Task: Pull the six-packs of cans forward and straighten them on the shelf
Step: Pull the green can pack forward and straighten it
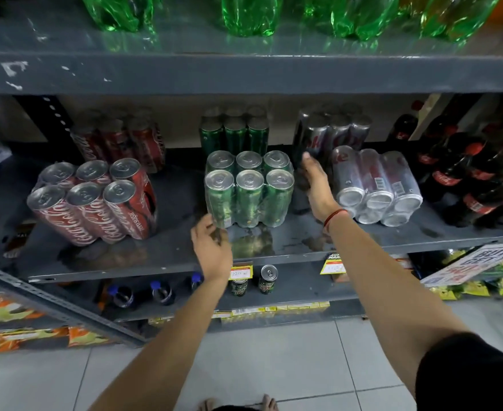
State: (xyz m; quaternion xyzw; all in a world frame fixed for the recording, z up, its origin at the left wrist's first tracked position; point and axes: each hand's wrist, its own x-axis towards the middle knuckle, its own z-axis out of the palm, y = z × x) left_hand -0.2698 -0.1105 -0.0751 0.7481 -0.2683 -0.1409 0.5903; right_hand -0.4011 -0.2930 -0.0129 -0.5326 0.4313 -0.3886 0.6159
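Hands: left [211,244], right [315,185] flank green six-pack [248,189]; fingertip contact unclear.

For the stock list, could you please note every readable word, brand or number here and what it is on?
"Coca-Cola": red shrink-wrapped six-pack of cans.
"Coca-Cola": red labels of the dark plastic bottles.
"BUY": tilted white paper sign.
Yellow price tags: digits too blurred.
Green six-pack and silver six-pack on its side: no clear print.
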